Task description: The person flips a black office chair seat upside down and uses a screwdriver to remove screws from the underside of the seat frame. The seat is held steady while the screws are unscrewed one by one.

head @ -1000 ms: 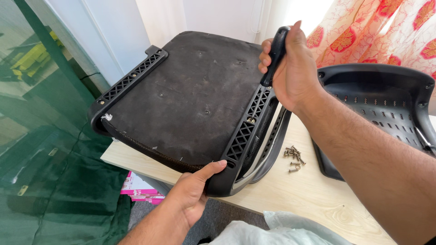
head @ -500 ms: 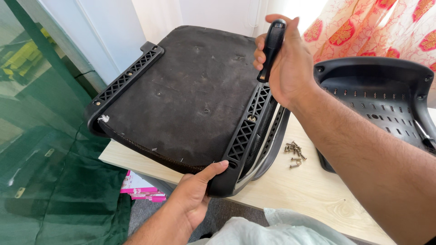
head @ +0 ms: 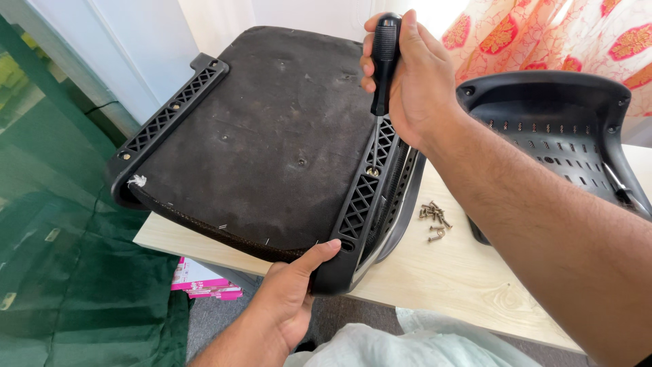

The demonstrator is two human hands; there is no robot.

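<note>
Above seat rail [head: 367,178], screwdriver [head: 382,62] in rt hand [head: 407,81]

One seat [head: 258,136], upturned; two latticed side rails [head: 170,109] on it. One screwdriver [head: 382,61]. One chair back [head: 564,129]. One heap of loose screws [head: 432,217], roughly ten, exact count unclear. One table [head: 435,285]. Two hands: left hand [head: 288,299], right hand [head: 407,75]. One pink box [head: 204,282].
</note>
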